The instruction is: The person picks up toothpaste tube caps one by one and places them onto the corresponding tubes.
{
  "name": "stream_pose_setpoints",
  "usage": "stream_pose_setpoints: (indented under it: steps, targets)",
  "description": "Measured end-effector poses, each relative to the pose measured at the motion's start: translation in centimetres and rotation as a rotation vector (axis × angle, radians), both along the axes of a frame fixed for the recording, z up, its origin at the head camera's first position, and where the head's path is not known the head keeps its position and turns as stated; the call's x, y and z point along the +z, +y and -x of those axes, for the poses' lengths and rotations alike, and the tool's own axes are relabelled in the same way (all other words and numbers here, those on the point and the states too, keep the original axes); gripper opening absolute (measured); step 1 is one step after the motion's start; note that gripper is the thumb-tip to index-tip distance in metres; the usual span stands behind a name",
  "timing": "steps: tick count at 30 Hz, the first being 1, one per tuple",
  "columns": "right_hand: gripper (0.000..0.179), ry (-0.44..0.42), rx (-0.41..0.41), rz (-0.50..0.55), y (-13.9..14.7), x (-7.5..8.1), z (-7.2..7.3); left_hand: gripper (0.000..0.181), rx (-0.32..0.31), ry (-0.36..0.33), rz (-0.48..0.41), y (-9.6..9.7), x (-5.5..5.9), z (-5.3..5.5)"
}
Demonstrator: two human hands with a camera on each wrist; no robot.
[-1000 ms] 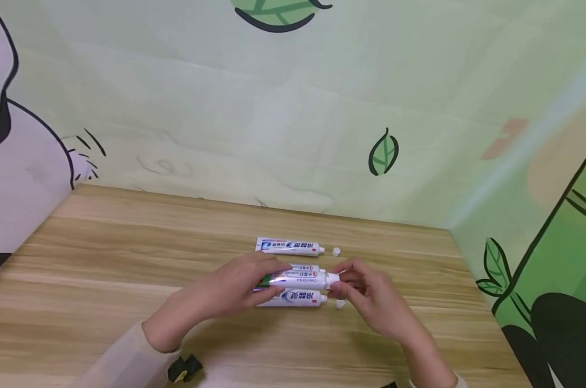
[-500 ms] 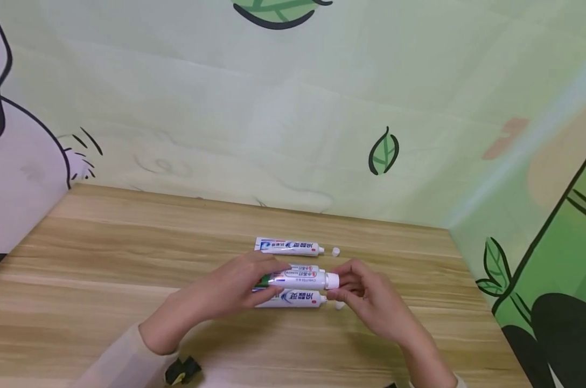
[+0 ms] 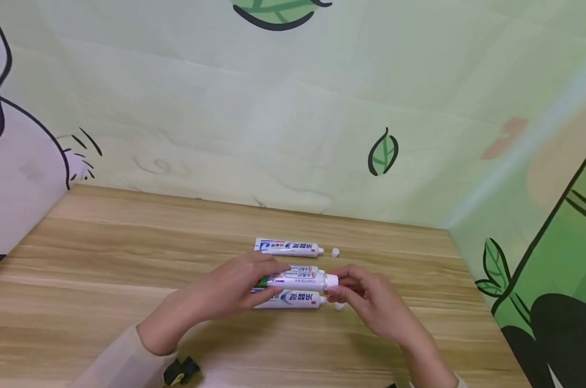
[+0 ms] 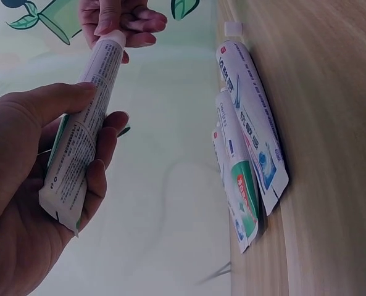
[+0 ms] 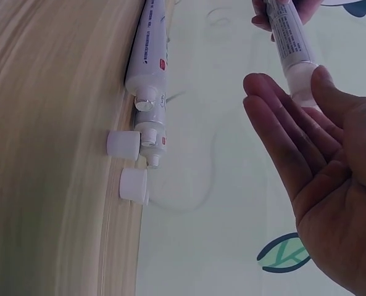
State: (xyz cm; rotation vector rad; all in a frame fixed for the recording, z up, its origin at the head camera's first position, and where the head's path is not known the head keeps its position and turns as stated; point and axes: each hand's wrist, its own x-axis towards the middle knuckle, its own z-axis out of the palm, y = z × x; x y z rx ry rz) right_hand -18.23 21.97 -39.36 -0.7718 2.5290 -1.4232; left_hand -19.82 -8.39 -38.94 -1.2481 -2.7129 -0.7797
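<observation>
In the head view my left hand [image 3: 225,288] grips a toothpaste tube [image 3: 300,281] by its body, raised above the table with its white cap pointing right. The left wrist view shows the thumb across the tube's printed back and fingers curled behind it. My right hand [image 3: 372,302] pinches the white cap [image 5: 302,83] between thumb and fingers, while two fingers reach past it in the right wrist view. Beneath lie more toothpaste tubes: a blue-and-white one [image 3: 295,299] nearest, a green-and-white one [image 4: 241,166] in the middle, and another blue-and-white one [image 3: 290,248] farthest back. Their nozzles are bare.
Loose white caps [image 3: 335,252] [image 5: 123,145] lie by the nozzles on the wooden table [image 3: 142,231]. A wall sheet [image 3: 201,108] with painted leaves rises behind the table's far edge. A black strap [image 3: 181,371] shows by the left sleeve.
My right thumb and fingers have shifted slightly left around the cap. The left hand keeps its grip on the tube, and the tubes on the table stay in place.
</observation>
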Motion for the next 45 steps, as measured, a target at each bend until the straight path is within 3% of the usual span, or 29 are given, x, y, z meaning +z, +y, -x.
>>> stream_pose_setpoints:
  steps: [7,18,23,33,45]
  targets:
    - [0.023,0.113,-0.078,-0.074,-0.1,0.08,0.18,0.04,-0.004,0.004,-0.003,-0.17,0.29,0.01]
    - [0.022,0.1,-0.076,-0.005,-0.27,0.26,0.26,0.039,-0.002,0.002,-0.006,-0.18,0.17,0.27]
    - [0.028,0.107,-0.093,-0.015,-0.4,0.29,0.23,0.04,0.008,-0.013,0.002,-0.05,0.26,0.27]
    - [0.022,0.097,-0.077,-0.032,-0.19,0.31,0.13,0.042,0.015,-0.042,0.022,0.1,0.55,0.25]
    - [0.029,0.132,-0.089,-0.061,-0.13,0.12,0.18,0.041,0.006,-0.021,0.017,0.11,0.25,0.14]
